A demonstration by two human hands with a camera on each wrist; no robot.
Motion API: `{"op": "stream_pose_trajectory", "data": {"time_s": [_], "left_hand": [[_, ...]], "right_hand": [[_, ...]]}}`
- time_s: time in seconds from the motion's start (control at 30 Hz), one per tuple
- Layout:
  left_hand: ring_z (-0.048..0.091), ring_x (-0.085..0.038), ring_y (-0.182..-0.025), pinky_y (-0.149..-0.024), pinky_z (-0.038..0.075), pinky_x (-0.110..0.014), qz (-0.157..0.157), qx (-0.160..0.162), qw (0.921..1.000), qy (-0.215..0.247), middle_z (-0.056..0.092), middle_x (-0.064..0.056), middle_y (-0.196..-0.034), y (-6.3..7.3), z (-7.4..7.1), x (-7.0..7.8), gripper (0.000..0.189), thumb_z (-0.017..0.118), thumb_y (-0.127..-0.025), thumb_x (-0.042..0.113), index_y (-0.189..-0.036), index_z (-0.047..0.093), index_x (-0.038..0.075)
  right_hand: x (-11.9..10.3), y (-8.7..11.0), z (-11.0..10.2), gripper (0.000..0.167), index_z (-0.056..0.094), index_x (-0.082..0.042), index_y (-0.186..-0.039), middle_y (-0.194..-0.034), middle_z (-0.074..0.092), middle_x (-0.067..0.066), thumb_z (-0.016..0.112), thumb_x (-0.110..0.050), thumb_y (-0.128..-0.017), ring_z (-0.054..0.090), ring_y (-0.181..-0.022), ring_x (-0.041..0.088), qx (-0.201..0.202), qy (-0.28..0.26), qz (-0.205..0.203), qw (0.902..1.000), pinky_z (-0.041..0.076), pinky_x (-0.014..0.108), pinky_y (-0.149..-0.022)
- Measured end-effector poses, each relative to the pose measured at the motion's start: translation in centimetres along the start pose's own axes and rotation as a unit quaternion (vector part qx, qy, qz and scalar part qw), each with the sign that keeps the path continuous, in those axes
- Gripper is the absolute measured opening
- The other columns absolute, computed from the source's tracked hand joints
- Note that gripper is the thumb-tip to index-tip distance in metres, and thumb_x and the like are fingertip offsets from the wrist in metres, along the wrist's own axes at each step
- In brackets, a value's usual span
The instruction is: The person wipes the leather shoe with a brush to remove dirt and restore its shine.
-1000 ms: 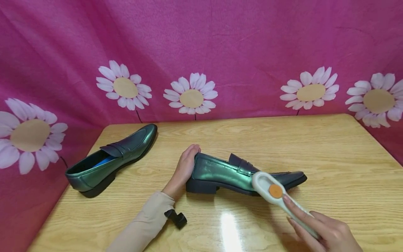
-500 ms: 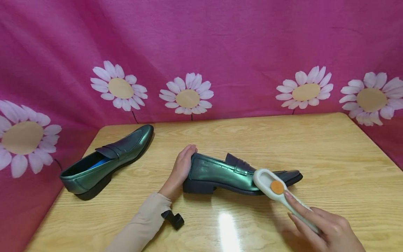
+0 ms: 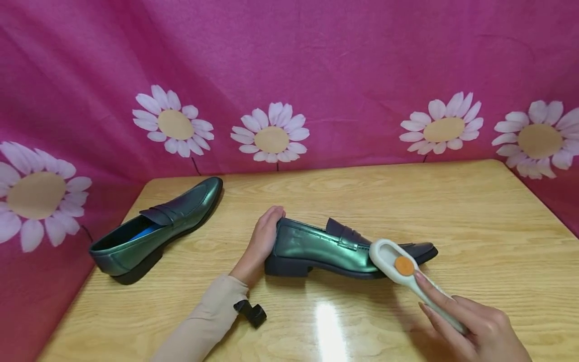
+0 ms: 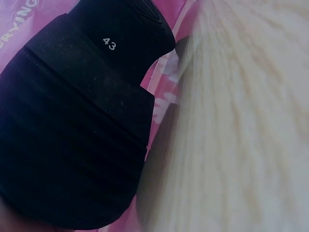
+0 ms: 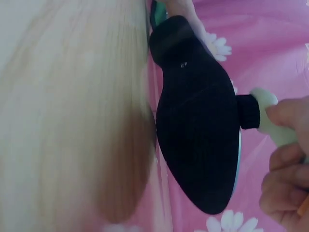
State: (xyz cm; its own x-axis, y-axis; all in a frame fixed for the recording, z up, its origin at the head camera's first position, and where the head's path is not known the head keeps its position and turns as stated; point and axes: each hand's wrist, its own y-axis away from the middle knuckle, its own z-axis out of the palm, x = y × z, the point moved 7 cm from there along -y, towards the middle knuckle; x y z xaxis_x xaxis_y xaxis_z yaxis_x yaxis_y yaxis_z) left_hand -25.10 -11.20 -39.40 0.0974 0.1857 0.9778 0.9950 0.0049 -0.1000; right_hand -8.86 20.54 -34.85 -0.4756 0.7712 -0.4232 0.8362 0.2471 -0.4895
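My left hand [image 3: 264,239] holds a shiny green loafer [image 3: 303,246] by its heel, its toe towards the right. In the left wrist view the dark sole [image 4: 72,135], marked 43, is tilted up off the table. My right hand [image 3: 484,324] grips the pale handle of a shoe brush [image 3: 383,254], the index finger lying near its orange button [image 3: 404,266]. The brush head overlaps the loafer's side just ahead of the strap. In the right wrist view its black bristles [image 5: 248,111] meet the shoe's edge beside the sole.
A matching loafer [image 3: 149,236] with a blue insole stands at the left of the wooden table [image 3: 384,196]. A pink cloth [image 3: 344,75] printed with white daisies hangs behind and at the sides. A black strap [image 3: 251,312] sticks out from the left sleeve.
The brush in my right hand has shifted slightly right along the loafer, towards its toe. My left hand keeps its hold on the heel. The whole head view has swayed a little.
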Motion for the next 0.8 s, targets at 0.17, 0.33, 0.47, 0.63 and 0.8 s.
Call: {"op": "stream_pose_trajectory", "data": {"time_s": [0.17, 0.33, 0.47, 0.63, 0.8], "left_hand": [[0.044, -0.019, -0.084, -0.08, 0.034, -0.032, 0.011, -0.002, 0.9998, -0.017, 0.044, -0.004, -0.082, 0.0, 0.0, 0.2, 0.027, 0.035, -0.102, 0.017, -0.086, 0.051, 0.003], [0.045, -0.022, -0.091, -0.085, 0.034, -0.035, 0.001, -0.007, 0.9997, -0.022, 0.047, -0.006, -0.089, 0.0, 0.2, 0.2, 0.027, 0.034, -0.102, 0.019, -0.088, 0.051, 0.004], [0.043, -0.021, -0.085, -0.081, 0.033, -0.034, -0.001, -0.009, 0.9997, -0.021, 0.045, -0.004, -0.085, 0.0, 0.3, 0.2, 0.027, 0.034, -0.103, 0.02, -0.087, 0.051, 0.005], [0.042, -0.02, -0.082, -0.079, 0.033, -0.032, -0.012, -0.009, 0.9998, -0.013, 0.042, -0.003, -0.082, 0.1, 0.1, -0.1, 0.028, 0.035, -0.103, 0.022, -0.085, 0.049, 0.006], [0.042, -0.019, -0.082, -0.078, 0.033, -0.032, -0.002, -0.007, 0.9997, -0.023, 0.043, -0.003, -0.082, 0.1, -0.1, 0.0, 0.028, 0.035, -0.104, 0.022, -0.086, 0.05, 0.006]], "right_hand": [[1.3, -0.3, -1.2, 0.067, 0.062, -0.017, -0.13, -0.093, 0.072, -0.006, 0.081, 0.002, -0.069, 0.046, -0.059, -0.013, 0.059, 0.012, 0.013, 0.9981, 0.04, 0.007, -0.055], [0.8, -0.2, -0.8, 0.066, 0.062, -0.015, -0.13, -0.066, 0.061, -0.018, 0.08, 0.003, -0.069, 0.036, -0.054, -0.012, 0.045, 0.009, -0.013, 0.9988, 0.035, 0.007, -0.051], [1.2, -0.3, -1.2, 0.063, 0.063, -0.015, -0.129, -0.077, 0.063, -0.025, 0.08, 0.002, -0.07, 0.037, -0.052, -0.011, 0.065, 0.008, -0.008, 0.9978, 0.033, 0.009, -0.048], [2.2, -0.4, -1.5, 0.059, 0.065, -0.014, -0.127, -0.114, 0.053, -0.031, 0.079, 0.003, -0.073, 0.046, -0.057, -0.012, 0.081, -0.015, 0.015, 0.9965, 0.036, 0.009, -0.05], [1.0, -0.1, -0.2, 0.064, 0.061, -0.018, -0.131, -0.088, 0.072, -0.008, 0.079, 0.001, -0.073, 0.043, -0.055, -0.011, 0.027, -0.021, 0.024, 0.9991, 0.036, 0.007, -0.052]]}}
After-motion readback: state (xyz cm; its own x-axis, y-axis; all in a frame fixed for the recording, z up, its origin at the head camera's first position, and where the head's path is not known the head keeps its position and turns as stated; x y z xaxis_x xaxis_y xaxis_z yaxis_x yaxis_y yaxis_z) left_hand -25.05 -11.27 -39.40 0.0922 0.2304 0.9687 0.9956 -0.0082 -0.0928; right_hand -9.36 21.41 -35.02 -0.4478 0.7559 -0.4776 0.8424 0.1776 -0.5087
